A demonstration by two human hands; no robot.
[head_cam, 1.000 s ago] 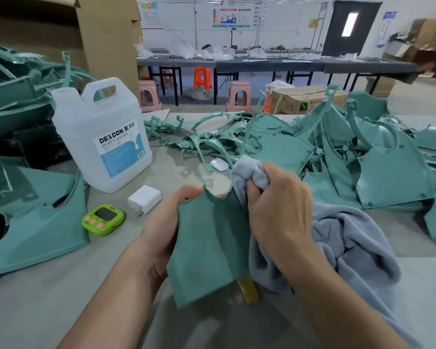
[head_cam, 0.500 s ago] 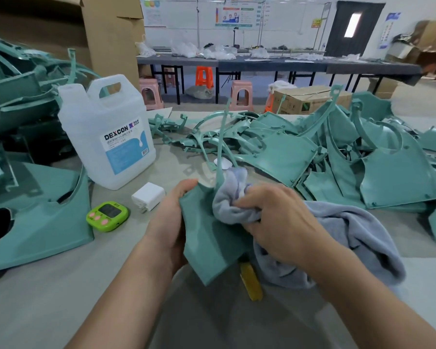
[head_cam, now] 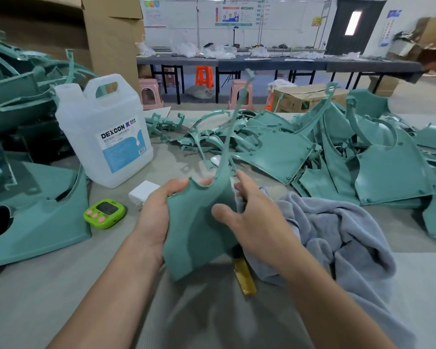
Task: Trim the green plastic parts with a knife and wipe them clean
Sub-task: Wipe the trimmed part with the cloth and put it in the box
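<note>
A green plastic part (head_cam: 196,235) is held above the bench (head_cam: 35,298), left hand (head_cam: 156,220) fingers gripping 1 edge to steady it, right hand (head_cam: 257,222) pinching the other, grey cloth (head_cam: 337,230) just behind its fingers, seemingly for wiping.

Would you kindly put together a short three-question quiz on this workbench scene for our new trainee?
1. True or false: the yellow knife lies on the table, in neither hand.
2. What does the left hand grip? A) the grey cloth B) the green part C) the green timer
3. Fill in: the label on the white jug reads ____.
Key: 1 true; 2 B; 3 DEXCON.
</note>
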